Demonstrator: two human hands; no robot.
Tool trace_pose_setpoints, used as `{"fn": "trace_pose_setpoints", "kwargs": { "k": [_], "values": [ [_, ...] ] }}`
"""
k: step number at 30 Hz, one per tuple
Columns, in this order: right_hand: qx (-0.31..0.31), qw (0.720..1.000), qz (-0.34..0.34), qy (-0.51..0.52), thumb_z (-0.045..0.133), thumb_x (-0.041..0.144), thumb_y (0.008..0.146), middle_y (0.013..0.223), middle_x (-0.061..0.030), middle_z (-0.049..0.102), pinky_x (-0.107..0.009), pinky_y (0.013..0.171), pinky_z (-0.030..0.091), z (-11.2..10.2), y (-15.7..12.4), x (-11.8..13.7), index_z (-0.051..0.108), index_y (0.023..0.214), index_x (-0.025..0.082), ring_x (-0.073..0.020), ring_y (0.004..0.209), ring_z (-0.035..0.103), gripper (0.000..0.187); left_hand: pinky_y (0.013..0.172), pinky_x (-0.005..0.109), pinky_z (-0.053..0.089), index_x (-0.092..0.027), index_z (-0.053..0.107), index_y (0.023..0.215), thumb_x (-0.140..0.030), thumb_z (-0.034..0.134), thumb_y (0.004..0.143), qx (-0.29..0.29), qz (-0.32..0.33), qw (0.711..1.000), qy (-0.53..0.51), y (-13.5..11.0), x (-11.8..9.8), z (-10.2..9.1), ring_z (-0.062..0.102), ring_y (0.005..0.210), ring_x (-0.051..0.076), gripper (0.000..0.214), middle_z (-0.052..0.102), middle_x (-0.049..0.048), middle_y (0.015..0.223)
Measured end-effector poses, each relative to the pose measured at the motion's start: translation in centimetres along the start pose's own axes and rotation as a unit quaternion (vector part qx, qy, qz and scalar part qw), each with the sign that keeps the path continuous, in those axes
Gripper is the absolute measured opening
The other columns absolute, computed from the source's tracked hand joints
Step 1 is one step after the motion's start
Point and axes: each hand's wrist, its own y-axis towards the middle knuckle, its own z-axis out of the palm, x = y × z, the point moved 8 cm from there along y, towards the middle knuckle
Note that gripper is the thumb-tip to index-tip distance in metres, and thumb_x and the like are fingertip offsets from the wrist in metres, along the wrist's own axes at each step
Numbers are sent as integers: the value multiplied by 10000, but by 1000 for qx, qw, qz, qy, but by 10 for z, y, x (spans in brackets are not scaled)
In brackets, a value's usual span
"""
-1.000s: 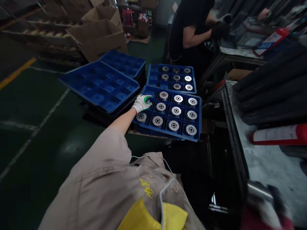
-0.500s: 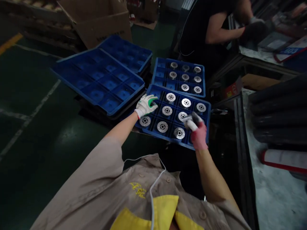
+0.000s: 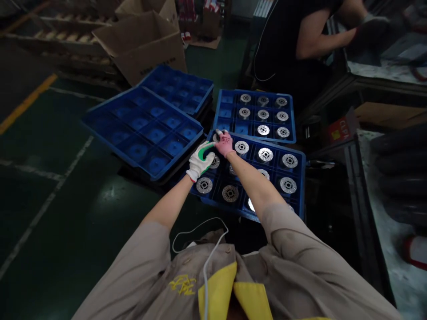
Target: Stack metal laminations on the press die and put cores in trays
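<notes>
Fingers (image 3: 219, 132) of the pink-gloved right hand (image 3: 225, 144) bend over a metal disc (image 3: 215, 139) at the far-left corner of the near blue tray (image 3: 303, 186); grip unclear. White-gloved, the left hand (image 3: 199, 163) curves beside another disc (image 3: 215, 162), thumb parted, apparently holding nothing. Gridding likely keeps discs from knocking together. Beyond sits a part-filled second tray (image 3: 227, 98).

A blue compartmented tray (image 3: 302, 186) lies open at one o'clock, holding upright silver cylinders (image 3: 288, 185) with ringed faces. Another cylinder (image 3: 215, 138), partly hidden, shows at its ten o'clock corner.
</notes>
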Motion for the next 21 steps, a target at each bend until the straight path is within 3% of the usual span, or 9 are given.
{"fn": "trace_pose_setpoints", "kwargs": {
  "k": [5,8,11,15,18,20,21],
  "values": [
    [13,999,-9,29,783,317,892,1702,-207,408,-469,1328,273,8,-7,-8,572,1572,138,-352,1564,400,734,1329,441,447,-193,709,1353,-333,633,969,2,-14,1000,14,1,3,-1,579,1482,255,415,657,94,1518],
    [-9,998,3,63,712,334,956,1667,-218,461,-399,1336,280,-9,-20,-9,585,1548,92,-306,1575,415,653,1324,463,451,-196,725,1318,-341,646,959,-1,-18,1000,8,-1,3,-3,600,1459,268,394,675,98,1493],
    [-24,994,21,104,679,329,984,1587,-204,569,-394,1306,358,-28,-52,-15,624,1502,91,-283,1509,517,572,1317,479,457,-175,736,1248,-319,660,948,-1,-36,999,-5,1,3,-4,624,1431,276,341,693,121,1461],
    [-12,982,19,185,660,315,1005,1488,-72,686,-375,1287,404,-48,-131,-46,681,1428,185,-203,1439,588,443,1320,447,452,-141,681,1273,-262,726,935,7,-85,996,-10,15,-1,3,662,1373,228,362,712,127,1429],
    [-66,943,-37,323,802,373,912,1343,-31,764,-471,1271,428,-82,-211,-82,761,1285,212,-231,1346,657,409,1343,469,413,-102,616,1314,-304,670,1027,10,-131,991,25,19,-2,9,652,1368,181,355,699,103,1444],
    [-108,944,-23,312,814,373,895,1285,-21,784,-528,1261,424,-109,-268,-114,776,1259,220,-230,1297,685,397,1357,362,387,-111,581,1370,-207,575,1074,10,-125,992,30,5,-22,5,594,1445,131,311,658,73,1506],
    [-126,946,-8,299,793,351,906,1267,-37,791,-523,1242,442,-122,-296,-130,788,1238,210,-226,1267,703,361,1341,292,396,-172,584,1386,-186,524,1093,15,-104,994,22,-8,-40,2,568,1470,91,299,648,13,1520]
  ]
}}
